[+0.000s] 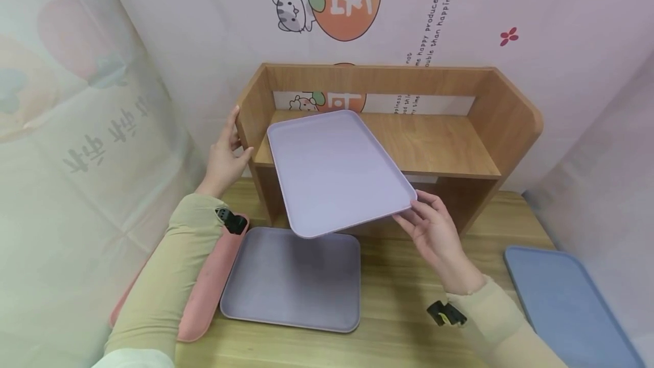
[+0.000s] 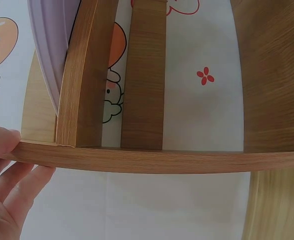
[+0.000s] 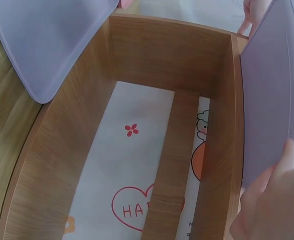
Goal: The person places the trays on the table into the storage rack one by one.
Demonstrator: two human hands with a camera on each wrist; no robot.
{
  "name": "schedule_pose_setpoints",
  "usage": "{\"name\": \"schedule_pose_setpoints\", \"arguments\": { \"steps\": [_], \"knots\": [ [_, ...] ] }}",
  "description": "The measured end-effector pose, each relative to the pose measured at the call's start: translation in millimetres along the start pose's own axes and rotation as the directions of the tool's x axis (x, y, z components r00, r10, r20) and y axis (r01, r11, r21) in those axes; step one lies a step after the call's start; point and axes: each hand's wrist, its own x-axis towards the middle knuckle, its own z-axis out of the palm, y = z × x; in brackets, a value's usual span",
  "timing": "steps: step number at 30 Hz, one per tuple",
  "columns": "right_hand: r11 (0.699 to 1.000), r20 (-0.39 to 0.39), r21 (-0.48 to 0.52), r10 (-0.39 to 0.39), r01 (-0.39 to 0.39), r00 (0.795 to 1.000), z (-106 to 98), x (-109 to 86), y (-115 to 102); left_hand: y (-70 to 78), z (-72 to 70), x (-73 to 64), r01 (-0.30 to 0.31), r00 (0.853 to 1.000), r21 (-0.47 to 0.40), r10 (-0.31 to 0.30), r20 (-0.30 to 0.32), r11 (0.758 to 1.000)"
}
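A light purple rectangular tray [image 1: 337, 175] is held tilted, its far end over the upper board of a wooden desktop shelf [image 1: 434, 143]. My right hand [image 1: 431, 231] pinches this tray by its near right corner, thumb on the rim side and fingers underneath. My left hand [image 1: 225, 155] holds the front edge of the shelf's left side panel; in the left wrist view its thumb [image 2: 4, 139] lies on one face and the fingers on the other. A second purple-grey tray [image 1: 296, 283] lies flat on the table below the raised one.
A pink tray [image 1: 214, 288] lies at the left, partly beneath my left forearm. On the right side of the wooden table [image 1: 393, 300] sits a blue tray [image 1: 572, 305]. A printed cloth backdrop [image 1: 204, 10] hangs behind the shelf and along both sides.
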Motion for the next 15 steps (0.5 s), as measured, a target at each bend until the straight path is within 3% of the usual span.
{"name": "schedule_pose_setpoints", "arguments": {
  "steps": [4,9,12,15],
  "knots": [
    [1.000,0.124,-0.010,0.023,-0.022,0.992,-6,-0.6,1,-0.3,0.2,-0.6,-0.003,1.000,-0.010,0.003,0.003,1.000],
    [0.997,0.301,0.004,0.078,-0.083,0.950,-10,-0.8,3,0.5,0.1,0.7,-0.008,1.000,-0.024,0.008,0.004,1.000],
    [0.993,0.359,0.033,0.097,-0.117,0.928,-12,-0.2,3,0.0,0.2,1.2,-0.006,1.000,-0.030,0.007,0.005,1.000],
    [0.988,0.376,0.043,0.123,-0.150,0.919,-11,0.5,4,-1.7,-0.2,0.6,0.000,1.000,-0.035,0.000,0.005,0.999]
  ]
}}
